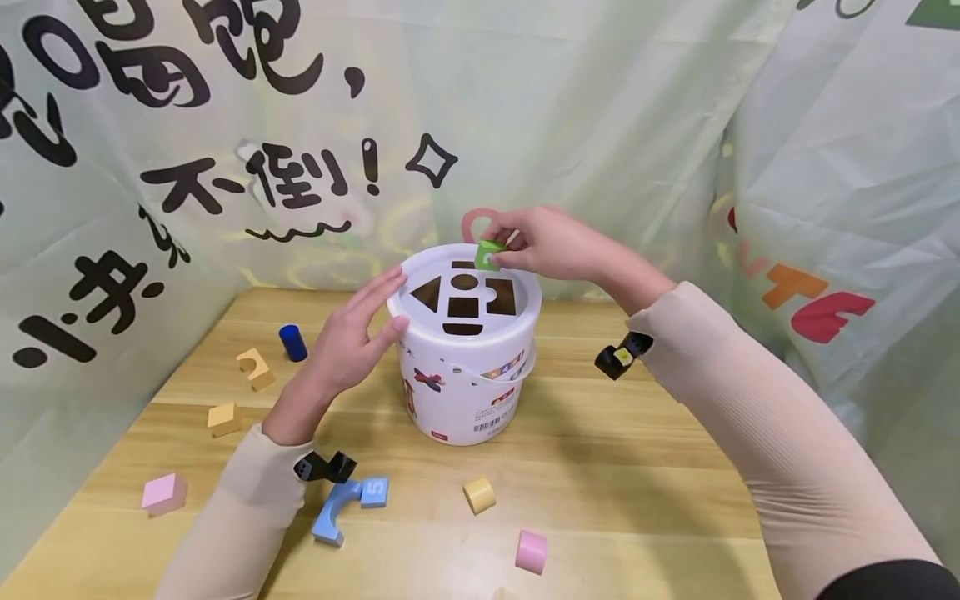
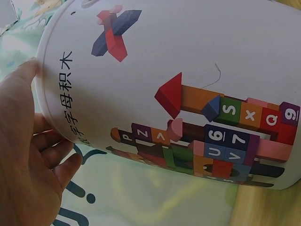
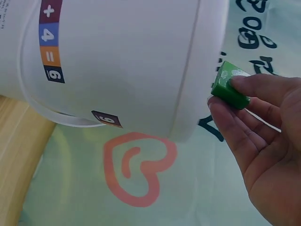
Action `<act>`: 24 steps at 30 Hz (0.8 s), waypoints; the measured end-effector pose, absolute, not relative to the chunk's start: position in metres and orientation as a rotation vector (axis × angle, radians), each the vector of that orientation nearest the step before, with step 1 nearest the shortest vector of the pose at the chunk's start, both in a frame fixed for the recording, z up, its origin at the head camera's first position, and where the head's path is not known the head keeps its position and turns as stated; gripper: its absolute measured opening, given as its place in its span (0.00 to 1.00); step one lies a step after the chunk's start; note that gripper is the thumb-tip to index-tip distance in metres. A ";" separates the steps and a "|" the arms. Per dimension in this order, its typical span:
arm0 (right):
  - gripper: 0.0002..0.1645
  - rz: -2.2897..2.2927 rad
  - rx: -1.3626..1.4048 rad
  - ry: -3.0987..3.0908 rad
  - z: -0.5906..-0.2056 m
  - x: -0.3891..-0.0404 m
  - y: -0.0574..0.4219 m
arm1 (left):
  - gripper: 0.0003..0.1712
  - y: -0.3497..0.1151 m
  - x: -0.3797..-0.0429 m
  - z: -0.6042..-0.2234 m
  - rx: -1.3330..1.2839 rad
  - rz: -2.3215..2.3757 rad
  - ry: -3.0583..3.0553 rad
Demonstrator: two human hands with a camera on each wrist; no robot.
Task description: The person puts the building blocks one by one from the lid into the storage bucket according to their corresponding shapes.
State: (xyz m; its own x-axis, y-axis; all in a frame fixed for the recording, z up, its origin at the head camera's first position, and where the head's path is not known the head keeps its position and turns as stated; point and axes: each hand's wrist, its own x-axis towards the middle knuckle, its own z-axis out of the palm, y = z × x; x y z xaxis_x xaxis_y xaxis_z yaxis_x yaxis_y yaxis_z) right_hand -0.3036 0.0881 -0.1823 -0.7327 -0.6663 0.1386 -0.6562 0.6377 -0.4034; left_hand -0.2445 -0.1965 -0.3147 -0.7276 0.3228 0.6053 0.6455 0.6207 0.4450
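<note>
A white bucket [image 1: 450, 392] stands upright on the table, its lid [image 1: 491, 327] cut with several shaped holes: a triangle, a circle, squares and slots. Just over the back of the lid, my right hand [image 1: 551, 243] pinches a green block [image 1: 489, 255] between thumb and fingers. The right wrist view shows the green block [image 3: 230, 84] held beside the bucket's rim. My left hand [image 1: 352, 337] rests against the left side of the rim, thumb toward the front and fingers spread along the edge. In the left wrist view these fingers [image 2: 51, 141] touch the lid's edge.
Left of the bucket lie a blue cylinder [image 1: 292, 342], a yellow arch block [image 1: 257, 369], a yellow block [image 1: 223, 419] and a pink block [image 1: 163, 494]. In front are a blue arch [image 1: 333, 512], a blue square block [image 1: 374, 492], a yellow cylinder [image 1: 479, 495] and a pink cylinder [image 1: 531, 552].
</note>
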 end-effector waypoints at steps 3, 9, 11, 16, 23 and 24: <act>0.11 -0.640 -1.145 2.824 -0.182 -0.313 0.079 | 0.34 -0.197 -0.244 -0.314 -0.764 -0.908 -2.366; 0.09 -0.538 -1.163 2.817 -0.184 -0.327 0.064 | 0.34 -0.197 -0.241 -0.316 -0.770 -0.910 -2.365; 0.08 -0.517 -1.169 2.814 -0.185 -0.331 0.060 | 0.33 -0.198 -0.241 -0.317 -0.767 -0.910 -2.360; 0.07 -0.471 -1.162 2.831 -0.189 -0.339 0.052 | 0.34 -0.198 -0.241 -0.318 -0.768 -0.904 -2.357; 0.08 -0.384 -1.126 2.868 -0.190 -0.339 0.048 | 0.34 -0.196 -0.243 -0.318 -0.778 -0.898 -2.350; 0.08 -0.383 -1.130 2.870 -0.191 -0.339 0.049 | 0.34 -0.196 -0.243 -0.318 -0.778 -0.899 -2.351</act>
